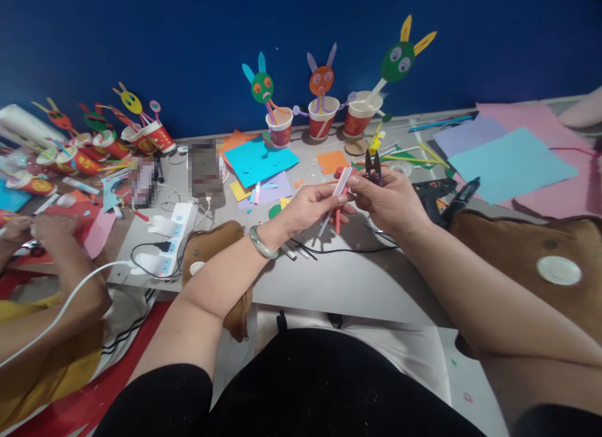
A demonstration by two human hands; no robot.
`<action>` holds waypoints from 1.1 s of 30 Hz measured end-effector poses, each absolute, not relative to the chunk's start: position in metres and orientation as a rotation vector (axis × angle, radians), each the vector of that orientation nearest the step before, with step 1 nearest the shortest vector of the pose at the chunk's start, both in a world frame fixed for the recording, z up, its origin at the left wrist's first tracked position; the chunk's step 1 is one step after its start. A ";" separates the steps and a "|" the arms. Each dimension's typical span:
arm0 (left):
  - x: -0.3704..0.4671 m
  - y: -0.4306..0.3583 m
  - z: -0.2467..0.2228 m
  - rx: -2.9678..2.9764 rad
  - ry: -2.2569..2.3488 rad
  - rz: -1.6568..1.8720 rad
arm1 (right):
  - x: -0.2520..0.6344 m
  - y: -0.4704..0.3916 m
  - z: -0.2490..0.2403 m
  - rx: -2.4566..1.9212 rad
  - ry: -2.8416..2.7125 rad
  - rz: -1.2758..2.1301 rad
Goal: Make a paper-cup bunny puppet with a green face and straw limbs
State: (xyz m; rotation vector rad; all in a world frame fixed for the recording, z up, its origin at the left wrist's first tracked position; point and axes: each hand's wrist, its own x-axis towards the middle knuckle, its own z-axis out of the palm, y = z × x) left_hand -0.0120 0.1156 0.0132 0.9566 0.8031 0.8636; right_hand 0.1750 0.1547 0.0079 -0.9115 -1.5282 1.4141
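My left hand, with a bangle at its wrist, is closed round a bundle of thin paper strips, pale and red, above the table's middle. Close against it, my right hand pinches the upper part of the same bundle. Dark snips stick up from my right hand, blades pointing away from me. Both hands meet at the strips, and some fingertips are hidden behind them.
Paper cups with puppets line the back by the blue wall. A power strip and cables lie left, near another person's hands. A glue gun, a brown bag and coloured sheets are right.
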 end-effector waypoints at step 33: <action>-0.015 0.120 0.010 1.053 0.902 0.609 | 0.161 0.153 0.005 -1.005 -1.256 1.328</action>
